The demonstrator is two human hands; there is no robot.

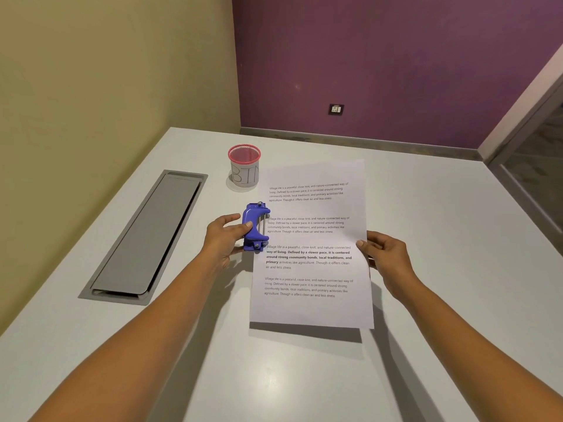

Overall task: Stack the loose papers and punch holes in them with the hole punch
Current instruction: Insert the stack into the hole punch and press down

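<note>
White printed papers (pixel 313 306) are held as one stack above the table, casting a shadow below their near edge. My right hand (pixel 387 258) grips the stack's right edge, thumb on top. A blue hole punch (pixel 254 226) sits against the stack's left edge at mid-height, its mouth facing the paper. My left hand (pixel 224 239) holds the punch from the left, thumb on its handle. Whether the paper edge is inside the punch slot is hard to tell.
A red mesh cup (pixel 244 166) labelled BIN stands on the white table (pixel 274 376) just beyond the punch. A grey recessed cable hatch (pixel 146 239) lies at the left. Walls close the table's left and far sides.
</note>
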